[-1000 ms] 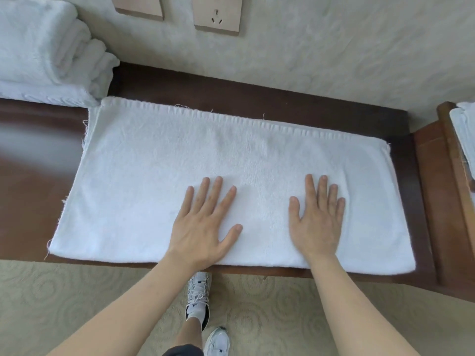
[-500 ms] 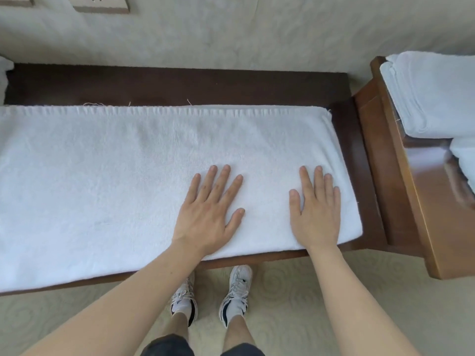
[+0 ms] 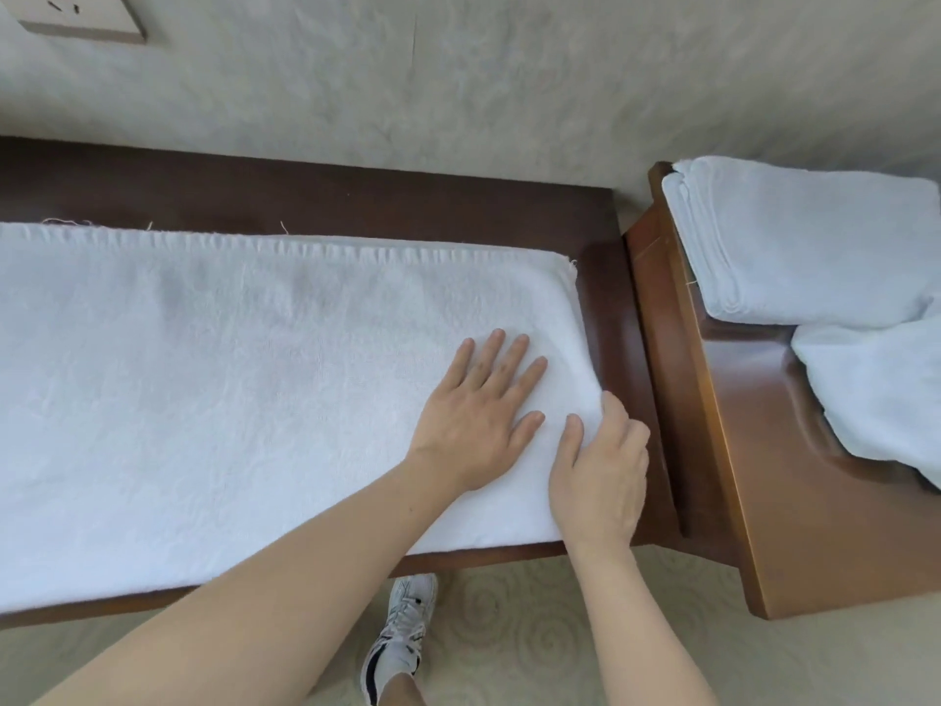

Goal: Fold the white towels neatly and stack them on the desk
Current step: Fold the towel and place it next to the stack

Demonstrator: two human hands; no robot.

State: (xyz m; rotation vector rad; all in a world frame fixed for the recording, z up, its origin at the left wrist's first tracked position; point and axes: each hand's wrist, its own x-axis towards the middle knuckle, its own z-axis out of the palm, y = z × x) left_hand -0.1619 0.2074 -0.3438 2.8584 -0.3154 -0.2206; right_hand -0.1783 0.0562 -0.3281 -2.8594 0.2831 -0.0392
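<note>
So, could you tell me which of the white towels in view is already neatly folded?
The folded towel at the far right by the wall; the spread towel lies flat and the third towel is rumpled.

Both forearms bare to frame edge, no sleeves visible. Left hand (image 3: 476, 415) and right hand (image 3: 601, 471) bare: no gloves, rings, watch or wristband. Fingers (image 3: 514, 356) with short, unpainted nails. One sneaker (image 3: 402, 624) in view: white and grey mesh upper, white laces, dark trim near heel. White sock (image 3: 392, 677) above it, bare shin at bottom edge.
</note>
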